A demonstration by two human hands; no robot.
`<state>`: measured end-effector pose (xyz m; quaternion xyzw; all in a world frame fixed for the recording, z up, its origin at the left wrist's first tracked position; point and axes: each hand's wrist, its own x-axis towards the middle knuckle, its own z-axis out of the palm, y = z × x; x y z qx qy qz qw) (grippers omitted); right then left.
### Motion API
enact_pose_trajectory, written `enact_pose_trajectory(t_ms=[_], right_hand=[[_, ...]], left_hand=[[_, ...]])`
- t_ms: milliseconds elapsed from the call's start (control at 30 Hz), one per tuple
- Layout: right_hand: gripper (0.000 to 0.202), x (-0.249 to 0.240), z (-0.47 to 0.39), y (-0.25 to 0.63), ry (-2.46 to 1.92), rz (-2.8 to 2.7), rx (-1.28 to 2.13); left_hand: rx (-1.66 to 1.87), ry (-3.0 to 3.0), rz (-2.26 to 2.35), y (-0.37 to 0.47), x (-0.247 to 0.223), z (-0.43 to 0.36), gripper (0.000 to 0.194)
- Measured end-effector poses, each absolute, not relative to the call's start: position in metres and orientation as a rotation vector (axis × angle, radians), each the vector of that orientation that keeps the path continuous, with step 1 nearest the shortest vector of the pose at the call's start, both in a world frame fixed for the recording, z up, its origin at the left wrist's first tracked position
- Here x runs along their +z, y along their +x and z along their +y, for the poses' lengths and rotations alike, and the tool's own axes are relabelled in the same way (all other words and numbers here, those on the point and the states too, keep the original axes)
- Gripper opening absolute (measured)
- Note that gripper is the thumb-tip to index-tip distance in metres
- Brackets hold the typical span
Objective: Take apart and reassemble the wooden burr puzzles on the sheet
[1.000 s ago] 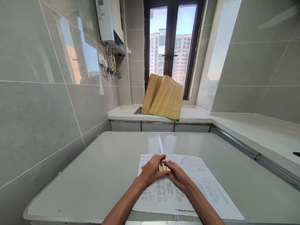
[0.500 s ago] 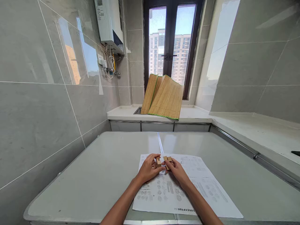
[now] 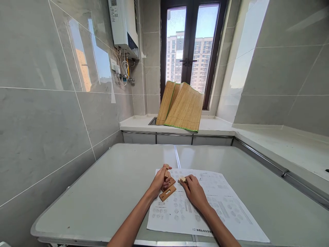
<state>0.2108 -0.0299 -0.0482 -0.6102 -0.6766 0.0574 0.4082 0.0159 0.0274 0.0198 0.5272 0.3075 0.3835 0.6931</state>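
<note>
My left hand [image 3: 159, 179] is closed around a small wooden block [image 3: 167, 174], tilted upright above the printed sheet [image 3: 221, 212]. Just below its fingers, flat slotted wooden pieces [image 3: 167, 193] rest on the sheet's left part, one partly hidden by the hand. A short gap to the right, my right hand [image 3: 193, 189] grips another wooden block [image 3: 182, 179] between thumb and fingers, low over the paper. The exact shapes of both held blocks are partly covered by fingers.
The sheet lies on a pale folding table [image 3: 102, 192] with a centre seam. Behind it, a folded bamboo mat [image 3: 185, 108] leans on the white ledge [image 3: 216, 127] below a window. A water heater [image 3: 123, 27] hangs at the left, and tiled walls flank both sides.
My hands have moved apart, the left one turning upright with its block. Slotted pieces now show on the sheet beneath the left hand. The view has shifted slightly.
</note>
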Motion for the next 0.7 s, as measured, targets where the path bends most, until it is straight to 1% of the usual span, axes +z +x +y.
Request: enact_pose_trajectory(t_ms=[133,267,400,533,700], right_hand=[[0.025,-0.046,-0.029,0.212,-1.494,-1.668,0.128],[0.027,-0.038,-0.030,0.213,-1.515,-1.534,0.091],[0.027,-0.034,-0.032,0.213,-1.597,-1.506,0.209],[0.023,-0.030,-0.035,0.209,-1.545,-1.530,0.304],[0.032,-0.022,-0.039,0.203,-1.441,-1.465,0.455]], left_hand=[[0.813,1.089,0.656,0.015,0.022,0.028,0.052],[0.785,0.983,0.572,0.014,0.021,0.030,0.042],[0.706,1.029,0.556,0.015,0.023,0.026,0.039],[0.681,1.117,0.613,0.018,0.023,0.022,0.041],[0.716,1.072,0.611,0.019,0.019,0.027,0.039]])
